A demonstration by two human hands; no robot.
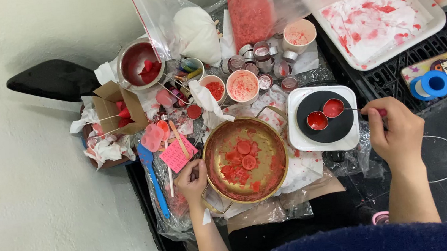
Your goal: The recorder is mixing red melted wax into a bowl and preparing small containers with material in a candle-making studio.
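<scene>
The fingers (380, 117) of my right hand (396, 135) are clenched on the red-tipped handle of a small ladle (333, 108) whose bowl, filled with red liquid wax, sits over the black hotplate (325, 116) on its white base. A second small round cup (317, 120) of red melt rests on the same plate, touching or just beside the ladle bowl. My left hand (192, 179) is closed on the rim of the gold pan (246, 159) at its left side; I cannot tell whether the fingers there also pinch some small tool. The pan holds red wax discs (243, 156) and smeared residue and lies on the plastic-covered table (292, 204), left of the hotplate. I judge the step in hand to be melting, with the ladle kept on the heat while the pan is steadied. Any next move with the ladle calls for a level wrist and a slow lift, since the bowl looks nearly full. Empty tealight cups (260, 55) stand further back, well apart from the ladle.
</scene>
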